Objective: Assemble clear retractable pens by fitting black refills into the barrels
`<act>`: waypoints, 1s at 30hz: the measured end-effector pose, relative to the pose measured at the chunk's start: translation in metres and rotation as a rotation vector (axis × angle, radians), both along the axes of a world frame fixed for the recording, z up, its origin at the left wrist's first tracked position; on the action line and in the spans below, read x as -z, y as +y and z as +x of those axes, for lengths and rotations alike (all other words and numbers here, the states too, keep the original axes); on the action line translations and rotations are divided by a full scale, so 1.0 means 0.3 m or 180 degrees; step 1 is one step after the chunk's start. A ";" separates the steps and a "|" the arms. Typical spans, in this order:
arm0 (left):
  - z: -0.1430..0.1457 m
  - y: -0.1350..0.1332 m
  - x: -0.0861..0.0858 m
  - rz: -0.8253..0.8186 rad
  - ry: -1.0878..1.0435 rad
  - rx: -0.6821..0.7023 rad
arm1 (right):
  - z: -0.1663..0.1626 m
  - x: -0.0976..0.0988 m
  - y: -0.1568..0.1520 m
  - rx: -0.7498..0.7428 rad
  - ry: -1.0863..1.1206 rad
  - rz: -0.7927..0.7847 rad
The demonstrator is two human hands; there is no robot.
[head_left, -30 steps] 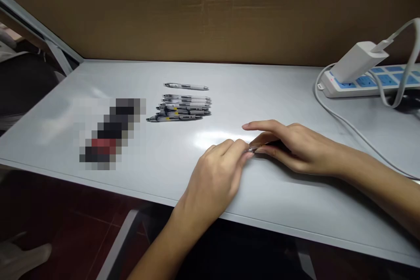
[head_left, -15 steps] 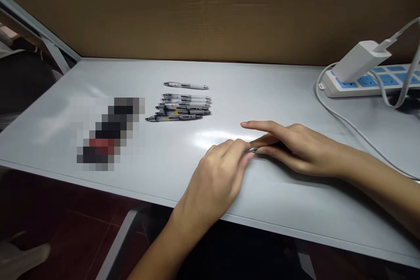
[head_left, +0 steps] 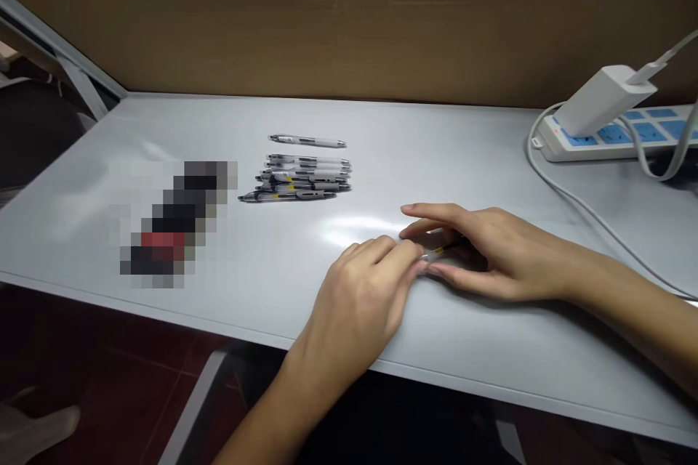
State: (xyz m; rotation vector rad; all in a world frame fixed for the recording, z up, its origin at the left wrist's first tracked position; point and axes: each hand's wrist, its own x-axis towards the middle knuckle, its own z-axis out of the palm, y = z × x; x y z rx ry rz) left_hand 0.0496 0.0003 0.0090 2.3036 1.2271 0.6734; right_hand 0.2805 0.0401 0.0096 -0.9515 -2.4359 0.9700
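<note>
A pen (head_left: 435, 254) with a clear barrel and a yellow mark shows between my two hands, low over the table. My left hand (head_left: 363, 290) is closed, its thumb and fingertips pinching the pen's left end, which they cover. My right hand (head_left: 496, 251) curves loosely around the other end, thumb against the pen and index finger stretched out to the left. The pen's dark right part runs into the shadow of that palm. Behind and left of my hands, several similar pens (head_left: 305, 178) lie side by side, with a single pen (head_left: 308, 141) apart behind them.
A blurred-out dark and red item (head_left: 174, 221) lies left on the white table (head_left: 262, 290). At the back right stands a power strip (head_left: 605, 134) with a white charger (head_left: 605, 102), its cable (head_left: 589, 214) running along the right side. A brown panel (head_left: 338, 22) closes the back.
My right fingers have loosened and spread apart from the thumb. More of the pen, with its yellow mark, now shows between my hands. My left hand has barely moved.
</note>
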 end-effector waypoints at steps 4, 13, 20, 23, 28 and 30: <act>-0.003 -0.001 0.007 -0.0012 0.0014 -0.0015 | -0.009 -0.012 -0.011 0.0089 0.0140 -0.0033; -0.002 -0.002 0.015 0.0157 -0.0011 0.0152 | -0.059 -0.039 -0.048 -0.0194 0.0261 0.0133; -0.004 -0.007 0.019 0.0184 0.0170 0.0215 | -0.070 -0.038 -0.052 0.0122 0.0330 -0.0160; -0.003 -0.008 0.022 0.0181 0.0165 0.0224 | -0.077 -0.045 -0.054 0.0162 0.0309 -0.0170; 0.001 -0.011 0.026 0.0336 0.0198 0.0163 | -0.079 -0.046 -0.055 0.0022 0.0349 -0.0191; 0.001 -0.011 0.027 0.0398 0.0234 0.0152 | -0.079 -0.043 -0.057 0.0002 0.0346 -0.0155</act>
